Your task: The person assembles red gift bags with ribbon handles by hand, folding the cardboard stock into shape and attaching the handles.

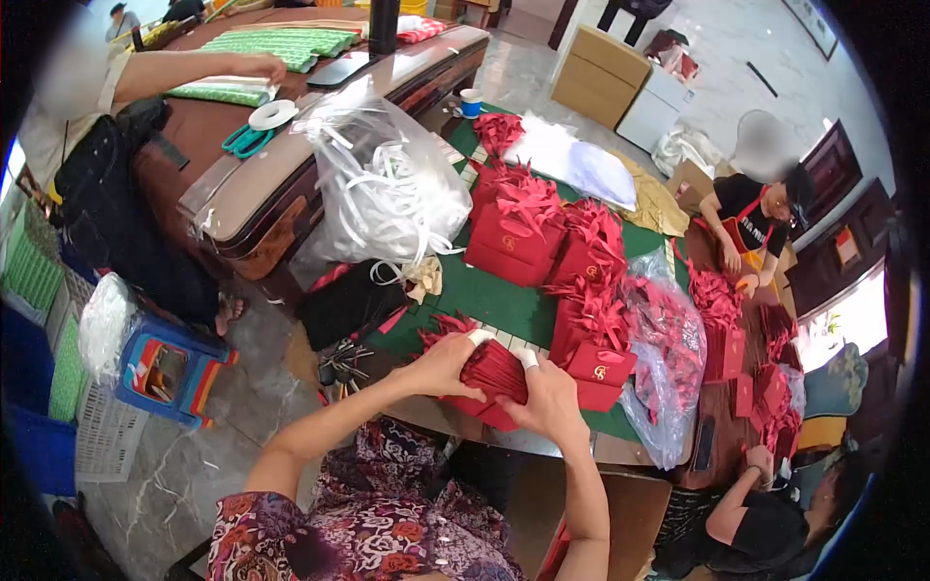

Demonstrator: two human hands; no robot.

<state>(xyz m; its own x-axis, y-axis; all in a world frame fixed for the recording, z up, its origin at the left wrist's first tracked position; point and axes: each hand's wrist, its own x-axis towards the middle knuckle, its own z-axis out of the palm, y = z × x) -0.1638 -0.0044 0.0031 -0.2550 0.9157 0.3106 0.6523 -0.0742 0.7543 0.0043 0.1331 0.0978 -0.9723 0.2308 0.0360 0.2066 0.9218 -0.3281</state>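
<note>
A bundle of red folded bags (pixel 492 374) is gripped between my two hands at the near edge of the green table top (pixel 499 308). My left hand (pixel 444 368) holds its left side and my right hand (pixel 550 402) its right side. White coverings show on some fingertips of both hands. Just right of my right hand stand red bags with a gold emblem (pixel 599 371) and red ribbons on top. More such red bags (pixel 515 242) stand farther back. A clear plastic bag with red ribbons (pixel 664 339) lies to the right.
A clear bag of white ribbons (pixel 392 189) stands back left, beside teal scissors (pixel 247 140) and a tape roll (pixel 273 114). A person's arm reaches over green sheets (pixel 281 44). Two people sit at the right. A blue stool (pixel 170 373) stands left.
</note>
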